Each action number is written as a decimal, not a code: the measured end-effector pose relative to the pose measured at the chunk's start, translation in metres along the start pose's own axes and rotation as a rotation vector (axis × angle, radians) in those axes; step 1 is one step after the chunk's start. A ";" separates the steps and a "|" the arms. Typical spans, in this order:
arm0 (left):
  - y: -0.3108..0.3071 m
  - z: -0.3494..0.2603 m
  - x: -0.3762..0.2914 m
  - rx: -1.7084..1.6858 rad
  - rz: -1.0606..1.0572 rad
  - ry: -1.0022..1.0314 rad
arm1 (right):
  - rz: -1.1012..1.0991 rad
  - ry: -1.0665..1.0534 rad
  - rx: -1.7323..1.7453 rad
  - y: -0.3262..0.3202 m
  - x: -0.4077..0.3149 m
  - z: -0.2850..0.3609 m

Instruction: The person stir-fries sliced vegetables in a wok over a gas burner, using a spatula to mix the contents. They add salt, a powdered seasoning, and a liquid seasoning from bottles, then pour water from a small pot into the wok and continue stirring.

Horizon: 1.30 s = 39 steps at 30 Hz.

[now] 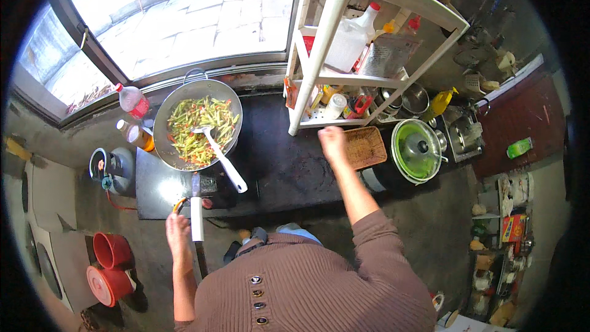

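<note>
My left hand (178, 228) is below the front edge of the counter, beside the white handle (197, 219) of the wok. A small orange and black object (179, 204) shows at its fingertips; whether the hand grips it is unclear. My right hand (332, 142) is curled above the counter, just left of a wicker basket (366, 146); its palm side is hidden. Shredded green vegetable with red pieces (191, 117) fills part of the wok (233, 101). A white-handled spatula (221, 159) rests in it, handle over the rim towards me.
Left of the wok stand a red-capped bottle (133, 101) and an oil bottle (139, 139). A gas cylinder (120, 170) is beside the counter. Behind my right hand rises a white plastic shelf (318, 50) with bottles. A lidded green-toned bowl (416, 151) sits right of the basket.
</note>
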<state>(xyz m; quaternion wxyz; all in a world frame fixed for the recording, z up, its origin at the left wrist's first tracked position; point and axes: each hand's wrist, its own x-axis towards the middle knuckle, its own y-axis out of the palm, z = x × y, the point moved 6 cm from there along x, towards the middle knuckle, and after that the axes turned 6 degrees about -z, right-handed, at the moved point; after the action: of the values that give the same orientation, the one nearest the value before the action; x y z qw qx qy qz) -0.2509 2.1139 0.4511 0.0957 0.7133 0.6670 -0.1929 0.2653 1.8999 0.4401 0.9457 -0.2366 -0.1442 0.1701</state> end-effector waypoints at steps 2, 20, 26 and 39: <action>-0.004 -0.024 -0.012 -0.045 -0.072 0.163 | -0.358 0.019 -0.020 -0.066 0.056 -0.056; 0.159 -0.095 -0.130 0.096 -0.019 0.433 | -0.102 0.049 0.300 -0.108 0.137 -0.148; 0.225 -0.115 -0.165 0.296 0.258 0.637 | 0.133 -0.284 0.004 -0.170 0.107 -0.030; 0.274 -0.154 -0.213 0.487 0.892 1.280 | 1.358 0.112 0.411 -0.060 -0.057 0.101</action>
<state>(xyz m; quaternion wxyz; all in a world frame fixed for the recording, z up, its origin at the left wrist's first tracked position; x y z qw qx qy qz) 0.0352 1.9548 0.6438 -0.3936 0.8846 0.1852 0.1683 0.1932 1.8677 0.5443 0.6622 -0.0995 0.1190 0.7331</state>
